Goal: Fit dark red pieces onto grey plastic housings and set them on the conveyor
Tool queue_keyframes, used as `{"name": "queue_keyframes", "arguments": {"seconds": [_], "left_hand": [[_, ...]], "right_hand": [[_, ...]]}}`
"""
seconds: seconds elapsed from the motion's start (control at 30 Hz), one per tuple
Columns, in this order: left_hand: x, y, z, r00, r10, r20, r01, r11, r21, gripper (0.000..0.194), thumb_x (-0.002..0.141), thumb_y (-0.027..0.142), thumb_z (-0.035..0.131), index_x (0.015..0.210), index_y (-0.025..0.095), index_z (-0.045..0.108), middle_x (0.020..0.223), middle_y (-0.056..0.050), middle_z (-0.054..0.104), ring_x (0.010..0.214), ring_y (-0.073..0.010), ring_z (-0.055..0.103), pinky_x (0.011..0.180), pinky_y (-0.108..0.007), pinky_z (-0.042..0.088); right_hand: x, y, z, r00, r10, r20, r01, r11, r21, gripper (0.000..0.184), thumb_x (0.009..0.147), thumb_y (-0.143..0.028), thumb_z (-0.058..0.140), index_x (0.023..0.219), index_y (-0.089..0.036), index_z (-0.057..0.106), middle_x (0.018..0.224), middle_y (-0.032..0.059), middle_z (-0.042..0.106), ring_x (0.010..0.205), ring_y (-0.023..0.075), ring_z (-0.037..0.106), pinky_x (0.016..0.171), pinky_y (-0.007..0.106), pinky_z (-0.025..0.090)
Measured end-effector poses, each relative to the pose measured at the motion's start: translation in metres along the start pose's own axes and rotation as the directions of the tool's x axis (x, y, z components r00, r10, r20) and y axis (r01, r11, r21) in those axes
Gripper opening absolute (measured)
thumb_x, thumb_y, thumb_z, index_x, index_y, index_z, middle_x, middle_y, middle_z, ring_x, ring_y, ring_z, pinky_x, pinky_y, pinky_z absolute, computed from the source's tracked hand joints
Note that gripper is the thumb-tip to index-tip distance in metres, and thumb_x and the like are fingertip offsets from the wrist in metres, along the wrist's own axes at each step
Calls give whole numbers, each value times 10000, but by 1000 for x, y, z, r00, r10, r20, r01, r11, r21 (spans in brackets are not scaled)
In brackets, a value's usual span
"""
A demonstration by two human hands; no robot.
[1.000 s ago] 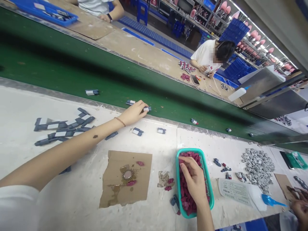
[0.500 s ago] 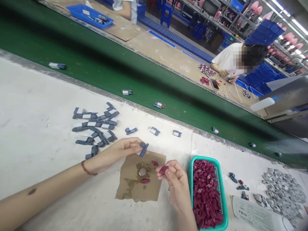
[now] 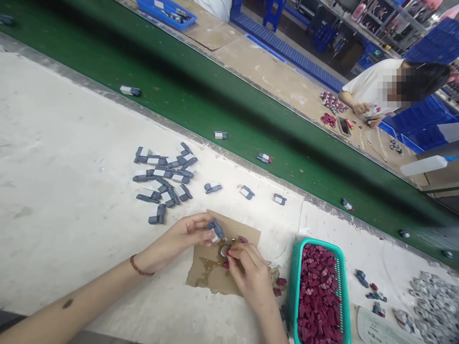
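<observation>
My left hand grips a blue-grey and white plastic part over the upper edge of a glue-stained cardboard piece. Close beside it, my right hand pinches a small maroon plastic piece, mostly hidden by the fingers. That piece is at a small round cap on the cardboard; whether it touches the cap I cannot tell. Two other maroon pieces lie partly covered near the right fingers. A green basket full of maroon pieces stands to the right of my right hand.
Several blue-grey parts are heaped at the left, with a few more in a row beside them. Others sit on the green conveyor belt. A white bottle and grey pieces lie right. A co-worker sits across.
My left hand has brought a blue-grey part from the belt to the cardboard. The right hand has left the basket with a maroon piece and moved to the cap. The view has shifted.
</observation>
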State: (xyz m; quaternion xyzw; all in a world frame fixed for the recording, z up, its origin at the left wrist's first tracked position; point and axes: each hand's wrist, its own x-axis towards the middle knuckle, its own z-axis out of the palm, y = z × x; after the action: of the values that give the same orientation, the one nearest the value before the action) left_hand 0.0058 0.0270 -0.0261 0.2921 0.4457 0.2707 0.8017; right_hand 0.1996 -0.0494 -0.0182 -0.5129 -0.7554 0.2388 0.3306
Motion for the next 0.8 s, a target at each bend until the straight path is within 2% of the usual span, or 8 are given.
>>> {"name": "queue_keyframes", "arguments": {"seconds": [0.17, 0.3, 0.47, 0.57, 0.73, 0.8], "left_hand": [[0, -1, -3, 999, 24, 30, -23, 999, -33, 380, 609, 338, 864, 893, 182, 664, 729, 19, 650, 656, -120, 579, 611, -211, 455], [-1, -5, -4, 996, 50, 76, -50, 999, -9, 453, 662, 315, 833, 1067, 220, 655, 833, 4, 671, 677, -123, 589, 643, -226, 465], [1, -13, -7, 993, -11, 113, 7, 999, 38, 420, 623, 294, 847, 999, 190, 691, 775, -3, 676, 694, -137, 593, 665, -233, 466], [1, -14, -6, 992, -19, 124, 13, 999, 50, 419, 613, 299, 850, 984, 188, 690, 754, 6, 672, 656, -126, 581, 633, -225, 463], [2, -19, -7, 981, 52, 185, -75, 990, 120, 377, 680, 388, 799, 972, 176, 688, 873, -52, 701, 738, -182, 629, 635, -263, 499], [1, -22, -7, 977, 88, 193, -117, 982, 147, 375, 726, 461, 748, 963, 178, 684, 836, -55, 699, 738, -194, 633, 618, -267, 500]], "right_hand": [[0, -1, 2, 998, -47, 41, 51, 993, -104, 160, 923, -83, 472, 891, -196, 580, 839, 75, 667, 784, 183, 642, 698, 308, 573], [0, -1, 1, 999, -42, 25, 44, 994, -100, 162, 916, -82, 472, 885, -200, 578, 833, 75, 667, 781, 186, 639, 706, 321, 574], [-2, 1, -3, 997, 59, -53, -56, 997, 55, 121, 886, -102, 538, 871, -213, 585, 845, 61, 687, 789, 178, 658, 728, 318, 571], [-2, 2, -5, 990, 111, -88, -103, 991, 86, 120, 872, -109, 549, 836, -215, 590, 836, 60, 693, 779, 177, 668, 710, 307, 568], [-1, 3, -7, 984, 162, -72, -152, 981, 121, 119, 861, -122, 560, 812, -217, 611, 831, 59, 703, 787, 184, 676, 705, 305, 564], [-3, 3, -7, 972, 213, -103, -194, 966, 171, 109, 849, -122, 582, 808, -218, 615, 840, 60, 710, 793, 188, 681, 710, 312, 564]]}}
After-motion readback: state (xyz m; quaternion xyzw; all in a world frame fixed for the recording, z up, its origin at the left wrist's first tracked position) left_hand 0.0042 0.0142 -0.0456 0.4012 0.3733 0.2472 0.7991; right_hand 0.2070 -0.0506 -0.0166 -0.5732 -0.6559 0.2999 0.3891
